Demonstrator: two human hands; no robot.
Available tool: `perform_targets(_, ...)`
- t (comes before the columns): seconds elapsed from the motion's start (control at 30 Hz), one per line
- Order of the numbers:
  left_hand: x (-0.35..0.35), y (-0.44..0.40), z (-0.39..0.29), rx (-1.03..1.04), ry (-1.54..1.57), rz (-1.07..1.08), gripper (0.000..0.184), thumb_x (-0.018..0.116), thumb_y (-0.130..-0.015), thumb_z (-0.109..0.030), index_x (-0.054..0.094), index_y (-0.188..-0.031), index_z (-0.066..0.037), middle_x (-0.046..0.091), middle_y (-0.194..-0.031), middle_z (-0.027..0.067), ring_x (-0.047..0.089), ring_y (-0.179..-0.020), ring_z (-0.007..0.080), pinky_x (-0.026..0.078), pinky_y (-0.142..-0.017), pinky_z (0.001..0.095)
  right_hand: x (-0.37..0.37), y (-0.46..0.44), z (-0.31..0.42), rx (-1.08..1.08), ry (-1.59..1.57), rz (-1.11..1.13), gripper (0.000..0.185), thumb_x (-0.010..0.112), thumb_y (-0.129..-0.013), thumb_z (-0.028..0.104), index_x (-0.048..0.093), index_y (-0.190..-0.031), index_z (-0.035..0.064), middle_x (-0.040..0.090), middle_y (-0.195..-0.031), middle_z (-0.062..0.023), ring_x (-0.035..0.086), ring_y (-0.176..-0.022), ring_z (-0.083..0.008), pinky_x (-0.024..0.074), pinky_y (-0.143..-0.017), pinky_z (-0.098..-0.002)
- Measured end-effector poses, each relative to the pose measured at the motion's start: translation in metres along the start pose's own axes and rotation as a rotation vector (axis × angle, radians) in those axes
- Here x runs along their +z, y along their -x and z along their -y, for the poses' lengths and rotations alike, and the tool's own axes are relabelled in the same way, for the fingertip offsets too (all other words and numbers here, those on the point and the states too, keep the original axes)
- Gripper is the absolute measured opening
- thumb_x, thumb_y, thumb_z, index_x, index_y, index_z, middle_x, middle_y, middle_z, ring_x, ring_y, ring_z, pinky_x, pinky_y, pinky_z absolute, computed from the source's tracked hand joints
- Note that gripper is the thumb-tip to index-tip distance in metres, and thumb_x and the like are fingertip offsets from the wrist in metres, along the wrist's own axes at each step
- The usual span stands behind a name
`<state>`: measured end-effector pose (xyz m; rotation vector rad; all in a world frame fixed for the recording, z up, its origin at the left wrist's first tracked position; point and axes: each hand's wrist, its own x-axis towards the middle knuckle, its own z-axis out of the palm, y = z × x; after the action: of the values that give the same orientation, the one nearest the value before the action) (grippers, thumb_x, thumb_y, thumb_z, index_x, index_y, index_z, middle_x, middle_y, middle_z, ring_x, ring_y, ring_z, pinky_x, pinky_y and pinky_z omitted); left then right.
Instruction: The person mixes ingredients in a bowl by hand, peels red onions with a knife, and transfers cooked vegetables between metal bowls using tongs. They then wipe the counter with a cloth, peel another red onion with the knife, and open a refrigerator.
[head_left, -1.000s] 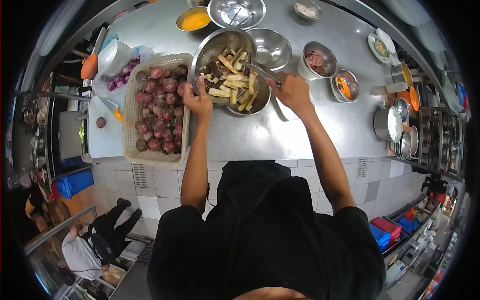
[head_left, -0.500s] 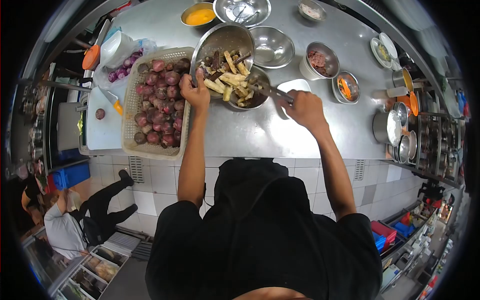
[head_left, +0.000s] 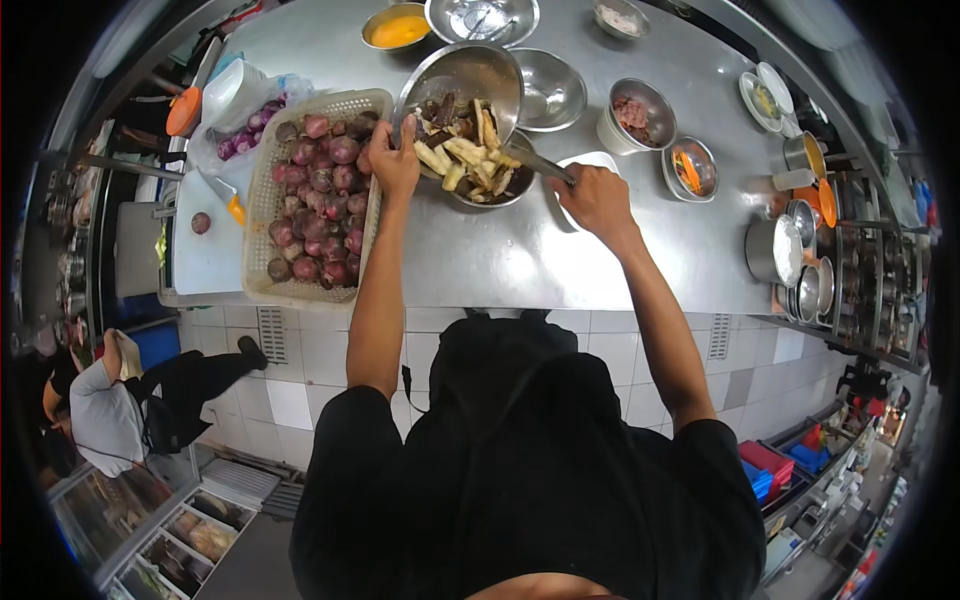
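My left hand grips the rim of a metal bowl, which is tilted toward me. Pale eggplant strips with dark skin spill over its lower edge. Beneath them sits a second metal bowl, partly hidden by the strips. My right hand is closed around the handle of a long metal utensil. Its far end reaches in among the eggplant, so its exact kind does not show. Under the right hand lies a white dish.
A basket of red onions stands left, beside a knife on a cutting board. Behind are metal bowls, one with yellow liquid. Minced meat and carrot strips sit right. Another person is at far left.
The tilted bowl has shifted right, and more strips hang over the lower bowl. My right hand and the utensil have moved slightly up. The other person has moved left.
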<state>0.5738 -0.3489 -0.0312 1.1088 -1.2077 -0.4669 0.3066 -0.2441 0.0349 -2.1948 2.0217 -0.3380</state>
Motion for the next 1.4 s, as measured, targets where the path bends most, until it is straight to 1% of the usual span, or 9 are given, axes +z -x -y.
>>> perform_targets(0.17, 0.001, -0.006, -0.007, 0.001, 0.002, 0.06, 0.042, 0.071, -0.089, -0.018, 0.039, -0.063, -0.006, 0.033, -0.06, -0.0057, 0.029, -0.058, 0.0059, 0.025, -0.05, 0.0249, -0.018, -0.014, 0.005, 0.1, -0.127, -0.099, 0.049, 0.059, -0.087, 0.045, 0.063, -0.071, -0.0003, 0.064, -0.068, -0.0218, 0.064, -0.066, -0.0407, 0.0507, -0.06, -0.0492)
perform_targets(0.3, 0.009, -0.003, -0.009, -0.02, 0.04, 0.096, 0.042, 0.071, -0.088, -0.017, 0.04, -0.064, -0.005, 0.034, -0.06, -0.0061, 0.029, -0.058, 0.0054, 0.025, -0.05, 0.0245, 0.016, -0.039, 0.003, 0.097, -0.079, -0.071, 0.048, 0.06, -0.086, 0.044, 0.063, -0.07, -0.0005, 0.064, -0.066, -0.0225, 0.064, -0.065, -0.0405, 0.0513, -0.06, -0.0483)
perform_targets(0.73, 0.013, -0.016, 0.016, 0.021, 0.061, -0.056, 0.043, 0.071, -0.088, -0.017, 0.039, -0.063, -0.005, 0.033, -0.059, -0.0043, 0.03, -0.058, 0.0066, 0.026, -0.049, 0.0268, 0.013, 0.004, -0.003, 0.026, 0.073, 0.043, 0.037, 0.064, -0.081, 0.038, 0.066, -0.072, 0.0023, 0.064, -0.066, -0.0184, 0.064, -0.062, -0.0365, 0.0513, -0.059, -0.0463)
perform_targets(0.87, 0.008, -0.021, 0.016, 0.03, 0.001, -0.095, 0.044, 0.073, -0.086, -0.018, 0.039, -0.062, -0.005, 0.034, -0.058, -0.0049, 0.031, -0.057, 0.0066, 0.027, -0.049, 0.0262, -0.019, 0.002, 0.003, 0.064, 0.11, 0.031, 0.037, 0.066, -0.079, 0.039, 0.067, -0.072, 0.0027, 0.065, -0.067, -0.0184, 0.065, -0.062, -0.0358, 0.0513, -0.059, -0.0451)
perform_targets(0.93, 0.004, -0.022, 0.009, 0.053, 0.05, -0.103, 0.044, 0.074, -0.086, -0.018, 0.039, -0.062, -0.005, 0.034, -0.057, -0.0039, 0.031, -0.056, 0.0068, 0.027, -0.049, 0.0264, -0.048, -0.002, 0.014, 0.077, 0.092, 0.056, 0.036, 0.067, -0.08, 0.038, 0.068, -0.078, 0.0023, 0.065, -0.07, -0.0187, 0.065, -0.065, -0.0351, 0.0514, -0.059, -0.0447)
perform_targets(1.03, 0.002, -0.019, 0.014, 0.12, 0.046, -0.069, 0.043, 0.075, -0.084, -0.016, 0.04, -0.062, -0.005, 0.034, -0.055, -0.0009, 0.03, -0.054, 0.007, 0.026, -0.047, 0.0268, -0.051, -0.015, 0.032, -0.076, -0.076, -0.23, 0.037, 0.063, -0.086, 0.038, 0.065, -0.098, 0.0031, 0.066, -0.075, -0.0182, 0.065, -0.066, -0.0353, 0.0514, -0.058, -0.0448)
perform_targets(1.17, 0.007, -0.008, -0.008, 0.292, -0.105, 0.076, 0.039, 0.077, -0.079, -0.006, 0.041, -0.062, -0.004, 0.033, -0.052, 0.0055, 0.03, -0.046, 0.0105, 0.026, -0.043, 0.0282, -0.008, -0.047, 0.042, -0.055, -0.019, -0.213, 0.043, 0.061, -0.089, 0.041, 0.064, -0.114, 0.0074, 0.067, -0.082, -0.0184, 0.066, -0.066, -0.0354, 0.051, -0.057, -0.043)
perform_targets(1.3, 0.007, -0.002, 0.003, 0.438, -0.065, 0.094, 0.035, 0.074, -0.076, 0.001, 0.043, -0.062, -0.004, 0.038, -0.051, 0.009, 0.034, -0.041, 0.0183, 0.028, -0.041, 0.0313, 0.021, -0.036, 0.032, -0.107, 0.013, -0.133, 0.037, 0.063, -0.086, 0.035, 0.061, -0.111, 0.0078, 0.063, -0.075, -0.0138, 0.063, -0.06, -0.0338, 0.0503, -0.054, -0.0447)
perform_targets(1.4, 0.002, 0.001, 0.008, 0.382, -0.065, 0.065, 0.036, 0.074, -0.076, 0.001, 0.042, -0.061, -0.004, 0.037, -0.051, 0.0086, 0.034, -0.041, 0.0178, 0.027, -0.041, 0.031, 0.023, -0.019, 0.026, -0.043, -0.015, -0.074, 0.035, 0.064, -0.085, 0.034, 0.062, -0.11, 0.0092, 0.063, -0.076, -0.013, 0.064, -0.06, -0.0327, 0.0503, -0.054, -0.0447)
